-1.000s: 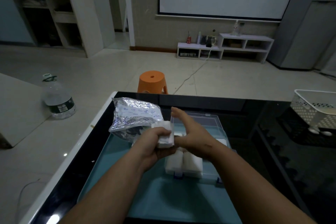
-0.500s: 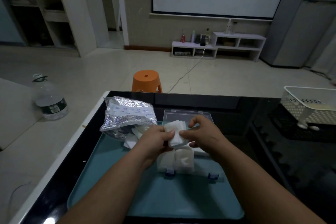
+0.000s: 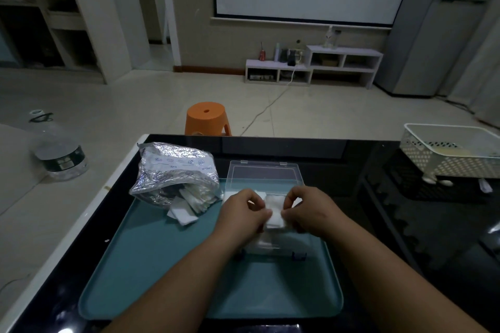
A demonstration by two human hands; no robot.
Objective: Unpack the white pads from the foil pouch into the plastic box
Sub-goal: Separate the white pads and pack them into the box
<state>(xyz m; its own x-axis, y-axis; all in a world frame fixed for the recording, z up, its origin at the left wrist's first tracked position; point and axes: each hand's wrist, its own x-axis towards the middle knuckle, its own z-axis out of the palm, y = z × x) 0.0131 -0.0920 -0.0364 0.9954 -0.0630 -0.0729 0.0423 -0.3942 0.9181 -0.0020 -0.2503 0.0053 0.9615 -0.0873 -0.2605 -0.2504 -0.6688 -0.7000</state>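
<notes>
Left of centre, the crinkled silver foil pouch [image 3: 176,170] lies on the teal plastic tray [image 3: 151,265], flat white pads [image 3: 186,213] spilling from its mouth. At centre, left hand [image 3: 240,213] and right hand [image 3: 311,211] pinch one square white pad [image 3: 274,212] between them, over the clear plastic box [image 3: 266,173].

view: head, single wide-angle | position: worn above the near edge of the black table [image 3: 351,159] | facing: forward and down, floor and far wall [image 3: 189,21] included | nearness: teal tray [image 3: 151,265] seen close below, forearms entering from the bottom edge | overlap: none, only one view supplied
</notes>
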